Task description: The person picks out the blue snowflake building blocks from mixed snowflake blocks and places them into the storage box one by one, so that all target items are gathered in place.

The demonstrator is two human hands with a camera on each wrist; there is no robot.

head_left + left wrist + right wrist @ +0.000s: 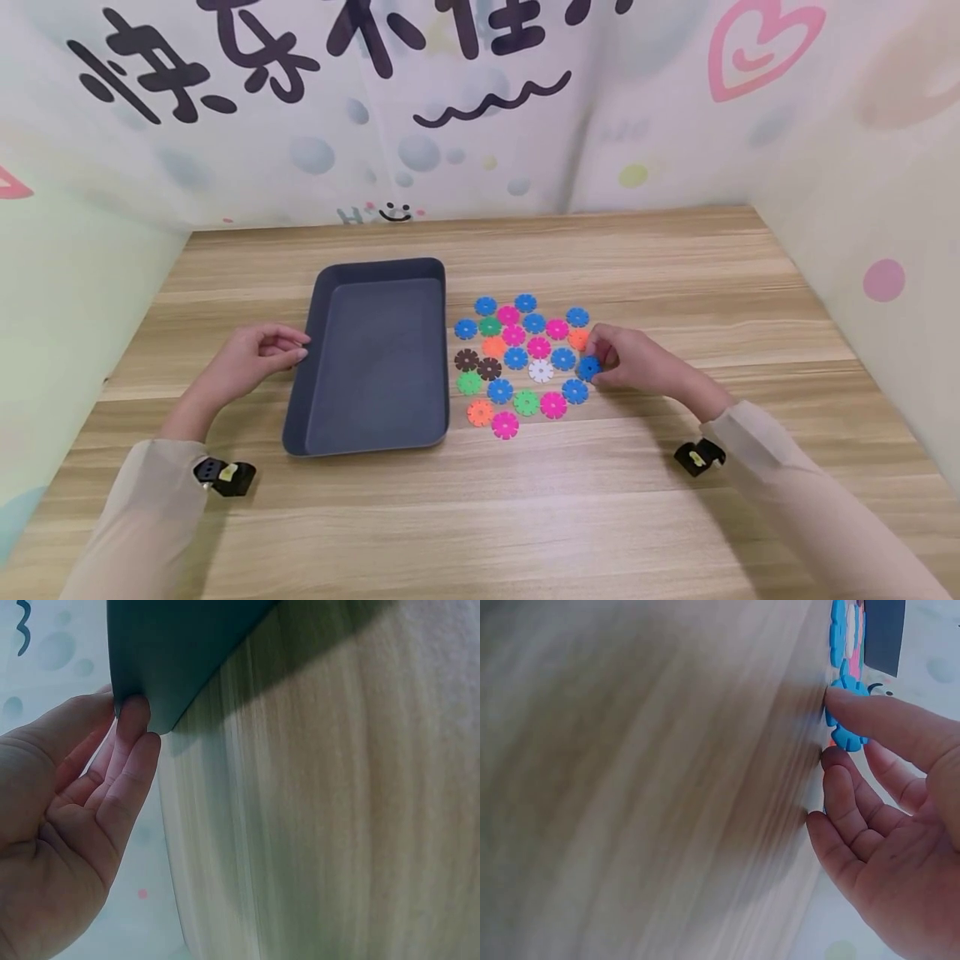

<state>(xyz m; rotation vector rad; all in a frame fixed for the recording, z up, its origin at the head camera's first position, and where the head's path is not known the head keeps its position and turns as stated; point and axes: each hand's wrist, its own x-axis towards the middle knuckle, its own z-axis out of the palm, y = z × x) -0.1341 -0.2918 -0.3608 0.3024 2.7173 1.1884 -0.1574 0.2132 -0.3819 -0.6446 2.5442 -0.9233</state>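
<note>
Blue snowflake disc (588,367), at the right edge of the scattered discs mid-table, is pinched by the right hand (633,360), while the left hand's (251,358) relaxed fingers touch the grey tray's (375,442) left wall.

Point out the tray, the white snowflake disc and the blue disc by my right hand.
tray (372,267): head view, far rim.
white snowflake disc (541,370): head view, its centre.
blue disc (588,367): head view, its visible left part.
</note>
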